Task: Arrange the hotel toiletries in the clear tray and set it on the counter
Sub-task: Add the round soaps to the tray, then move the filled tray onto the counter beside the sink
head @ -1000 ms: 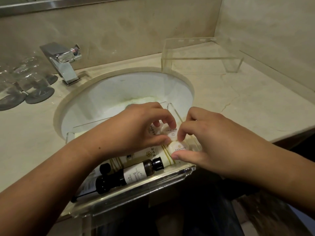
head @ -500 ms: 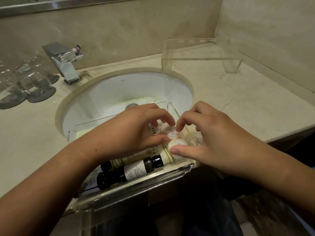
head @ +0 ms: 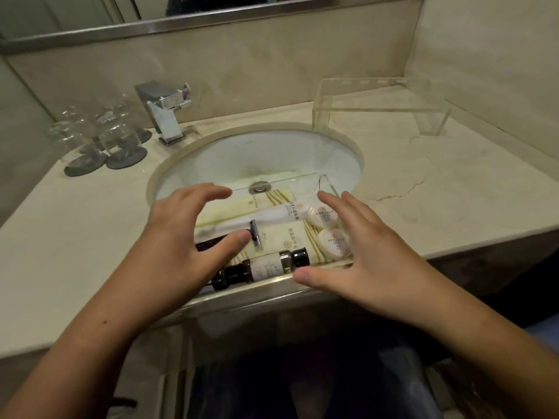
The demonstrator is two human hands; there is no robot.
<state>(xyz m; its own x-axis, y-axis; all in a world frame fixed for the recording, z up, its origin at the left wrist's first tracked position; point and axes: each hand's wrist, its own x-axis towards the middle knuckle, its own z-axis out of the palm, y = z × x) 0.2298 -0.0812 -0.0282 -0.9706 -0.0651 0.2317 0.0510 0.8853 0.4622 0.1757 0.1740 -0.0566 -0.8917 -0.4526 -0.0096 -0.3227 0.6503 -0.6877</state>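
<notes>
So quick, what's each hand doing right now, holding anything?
Left hand: open, fingers spread over the clear tray, holding nothing.
Right hand: open, beside the wrapped round soaps, holding nothing.

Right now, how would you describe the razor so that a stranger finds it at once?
Find the white sink; the clear tray sits across its front. The razor lies on pale packets beside the left hand, the only blue-grey bladed thing there.

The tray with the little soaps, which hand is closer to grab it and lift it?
Probably right: the right hand spreads at the clear tray's right end; the left hand hovers over the bottles.
</notes>
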